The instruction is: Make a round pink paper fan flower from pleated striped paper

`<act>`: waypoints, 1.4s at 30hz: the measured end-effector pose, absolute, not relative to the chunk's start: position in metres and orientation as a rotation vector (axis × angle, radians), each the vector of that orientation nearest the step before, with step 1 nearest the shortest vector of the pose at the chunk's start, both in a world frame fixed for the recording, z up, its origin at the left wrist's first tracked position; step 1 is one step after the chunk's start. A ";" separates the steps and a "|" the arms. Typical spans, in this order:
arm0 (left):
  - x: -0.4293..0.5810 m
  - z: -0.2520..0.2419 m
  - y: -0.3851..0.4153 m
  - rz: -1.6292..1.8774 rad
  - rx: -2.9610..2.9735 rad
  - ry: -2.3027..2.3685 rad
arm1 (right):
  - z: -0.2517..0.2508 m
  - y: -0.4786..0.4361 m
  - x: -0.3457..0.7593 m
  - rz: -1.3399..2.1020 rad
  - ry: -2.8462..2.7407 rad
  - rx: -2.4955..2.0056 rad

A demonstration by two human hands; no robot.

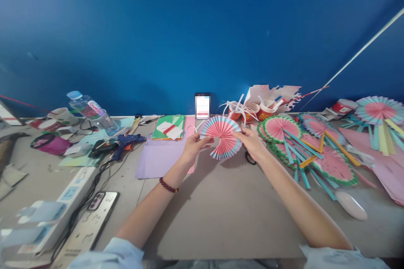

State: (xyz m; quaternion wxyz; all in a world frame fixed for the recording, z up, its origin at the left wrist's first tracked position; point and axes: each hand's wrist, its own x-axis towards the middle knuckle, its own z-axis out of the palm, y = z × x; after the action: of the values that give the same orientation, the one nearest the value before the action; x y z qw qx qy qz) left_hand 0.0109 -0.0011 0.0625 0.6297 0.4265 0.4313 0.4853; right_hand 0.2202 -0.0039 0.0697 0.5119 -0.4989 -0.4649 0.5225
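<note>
A round pleated paper fan [223,134], pink in the middle with a light blue and pink rim, is held up above the grey table. An open gap shows at its lower left. My left hand [196,145] pinches the fan's left edge, with a dark beaded bracelet on the wrist. At the right edge, my right hand [251,141] grips the fan between thumb and fingers. Behind the fan, a phone with a lit screen [202,107] stands against the blue wall.
Watermelon-pattern fans [282,128] and paper strips lie at the right, near a white mouse [351,205]. Purple paper [160,155], a blue glue gun [126,145], a bottle [94,111], a power strip [71,197] and a phone [91,222] lie at the left. Cups [267,110] stand behind.
</note>
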 end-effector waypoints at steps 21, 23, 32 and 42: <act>0.010 0.055 -0.007 1.605 2.601 1.203 | 0.073 -0.008 0.217 1.242 -1.190 -1.209; 0.012 0.055 -0.007 1.574 2.632 1.217 | 0.074 -0.009 0.216 1.252 -1.204 -1.202; 0.011 0.055 -0.008 1.571 2.624 1.232 | 0.070 -0.009 0.214 1.241 -1.229 -1.215; 0.012 0.052 -0.008 1.500 2.701 1.289 | 0.072 -0.010 0.212 1.250 -1.240 -1.242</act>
State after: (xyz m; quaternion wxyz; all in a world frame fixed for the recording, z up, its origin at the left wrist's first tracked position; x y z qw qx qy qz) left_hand 0.0123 -0.0079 0.0525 -0.1027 0.8026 0.3830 0.4457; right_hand 0.2123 -0.0100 0.0717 0.4736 -0.5075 -0.5069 0.5111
